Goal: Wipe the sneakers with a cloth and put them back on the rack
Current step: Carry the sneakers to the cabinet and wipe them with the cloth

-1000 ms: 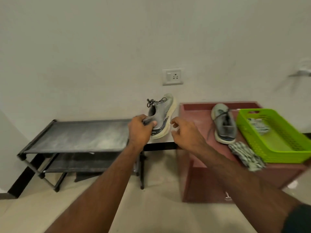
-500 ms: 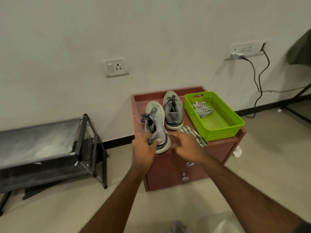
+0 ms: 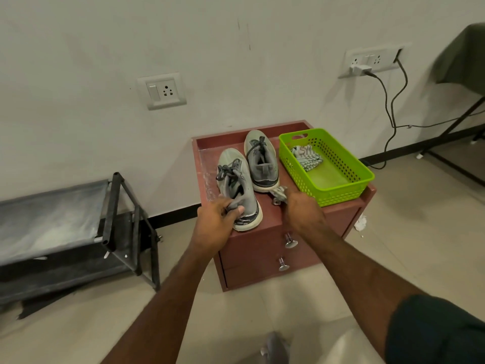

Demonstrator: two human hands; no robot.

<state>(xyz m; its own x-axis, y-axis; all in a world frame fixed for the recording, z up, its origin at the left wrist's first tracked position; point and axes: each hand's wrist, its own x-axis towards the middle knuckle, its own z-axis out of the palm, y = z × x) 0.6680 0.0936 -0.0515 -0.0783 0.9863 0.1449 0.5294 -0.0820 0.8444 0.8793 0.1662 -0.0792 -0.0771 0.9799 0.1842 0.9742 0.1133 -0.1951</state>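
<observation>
Left hand [image 3: 217, 219]: fingers [image 3: 231, 204] curled round the heel collar of the near sneaker [image 3: 237, 185], thumb pressed against its side. That sneaker sits on the table [image 3: 273, 222], a small red-brown cabinet with two drawers; its heel reaches the front edge, toe toward the wall, laces loose.

Right hand [image 3: 301, 211]: fingers hidden under the back of the hand, closed on a striped cloth [image 3: 279, 194] that lies on the table top; only a bunched end of it shows beyond the knuckles. How tight the hold is, cannot tell.

Second sneaker [image 3: 261, 161] just beside the first, to its right and farther back, upright on its sole, touching or nearly touching the cloth at its heel.

Green basket [image 3: 338, 187] on the right part of the table top, close against the second sneaker; another striped cloth [image 3: 305, 157] lies inside at its far end.

Rack [image 3: 52, 219]: dark metal frame, dusty grey shelves, on the floor left of the table and apart from it, against the wall.
</observation>
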